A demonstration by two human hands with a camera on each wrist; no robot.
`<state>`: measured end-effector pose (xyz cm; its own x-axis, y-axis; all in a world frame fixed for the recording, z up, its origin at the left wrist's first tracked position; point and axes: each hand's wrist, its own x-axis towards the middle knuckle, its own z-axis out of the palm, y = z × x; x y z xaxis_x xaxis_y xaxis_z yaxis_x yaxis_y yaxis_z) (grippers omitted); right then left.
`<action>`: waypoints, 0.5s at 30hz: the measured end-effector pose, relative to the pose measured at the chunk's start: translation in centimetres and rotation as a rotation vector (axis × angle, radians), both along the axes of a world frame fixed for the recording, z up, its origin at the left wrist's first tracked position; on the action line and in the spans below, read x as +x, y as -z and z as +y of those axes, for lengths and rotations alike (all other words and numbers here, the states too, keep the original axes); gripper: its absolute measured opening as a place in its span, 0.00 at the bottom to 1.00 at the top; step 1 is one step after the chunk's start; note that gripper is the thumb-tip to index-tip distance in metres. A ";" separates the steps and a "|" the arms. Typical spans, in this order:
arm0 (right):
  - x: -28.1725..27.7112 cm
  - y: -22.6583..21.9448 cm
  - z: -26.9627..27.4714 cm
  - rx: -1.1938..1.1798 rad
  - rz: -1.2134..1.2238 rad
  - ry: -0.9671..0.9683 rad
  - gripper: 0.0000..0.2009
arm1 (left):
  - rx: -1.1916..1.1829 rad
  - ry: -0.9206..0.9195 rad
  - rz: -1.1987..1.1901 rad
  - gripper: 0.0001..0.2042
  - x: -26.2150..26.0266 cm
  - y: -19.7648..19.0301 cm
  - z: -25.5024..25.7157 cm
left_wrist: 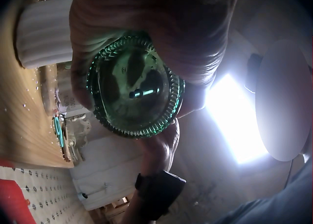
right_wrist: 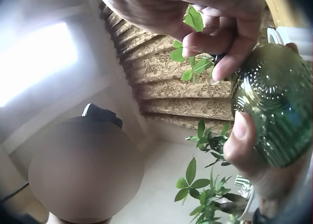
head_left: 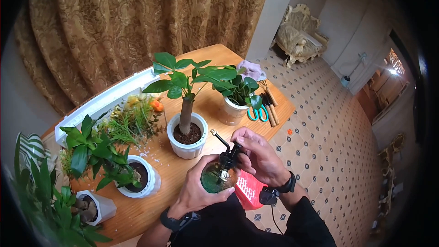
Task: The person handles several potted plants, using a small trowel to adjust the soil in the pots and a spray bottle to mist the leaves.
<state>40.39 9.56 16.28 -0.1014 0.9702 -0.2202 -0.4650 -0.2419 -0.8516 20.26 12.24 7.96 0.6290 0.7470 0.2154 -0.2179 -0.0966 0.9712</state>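
Note:
A round green glass spray bottle [head_left: 214, 179] is held above the table's near edge. My left hand [head_left: 191, 191] grips its body from the side, thumb across the front. The left wrist view shows the ribbed bottle base [left_wrist: 134, 89] between thumb and fingers. At the bottle's neck, my right hand [head_left: 264, 156] pinches the black spray head [head_left: 229, 157] with curled fingers. A bent black spout with a brass tip [head_left: 213, 132] points toward the money tree [head_left: 185, 114] in its white pot [head_left: 188, 148]. In the right wrist view, the fingers partly hide the spray head.
Potted plants stand along the left, including one in a white pot [head_left: 147, 184]. Behind are cut greens with flowers [head_left: 132, 118] and a long white planter box [head_left: 107, 99]. Turquoise scissors [head_left: 258, 114] and wooden-handled tools [head_left: 271, 110] lie at right. A red plastic stool [head_left: 249, 190] stands below.

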 end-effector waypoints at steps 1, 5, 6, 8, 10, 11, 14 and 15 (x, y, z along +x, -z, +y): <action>-0.3 -0.1 0.0 -0.001 0.001 0.002 0.11 | -0.018 0.005 -0.008 0.39 -0.1 -0.1 0.0; -0.8 -0.1 0.2 0.019 -0.046 0.032 0.11 | -0.004 -0.010 0.035 0.44 -0.5 0.1 0.1; -0.8 -0.1 0.2 0.027 -0.058 0.036 0.11 | -0.005 -0.011 0.037 0.44 -0.5 -0.4 0.0; -0.9 0.2 0.3 0.053 -0.060 0.063 0.11 | 0.337 -0.254 0.197 0.48 -0.3 -1.7 -0.7; -1.2 0.2 0.3 0.078 -0.062 0.090 0.11 | 0.484 -0.347 0.200 0.50 0.5 -0.8 -0.9; -1.3 0.1 0.3 0.076 -0.104 0.104 0.11 | 0.631 -0.442 0.198 0.51 0.8 -0.5 -0.9; -1.7 0.0 0.0 0.072 -0.154 0.101 0.10 | 0.716 -0.426 0.256 0.53 1.1 -1.7 -0.4; -1.8 0.0 -0.1 0.073 -0.163 0.081 0.10 | 0.715 -0.424 0.256 0.53 1.2 -2.1 -0.1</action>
<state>38.57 9.47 16.25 0.0086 0.9877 -0.1559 -0.3349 -0.1441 -0.9312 21.49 12.12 10.07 0.4216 0.6686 0.6125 0.1911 -0.7259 0.6608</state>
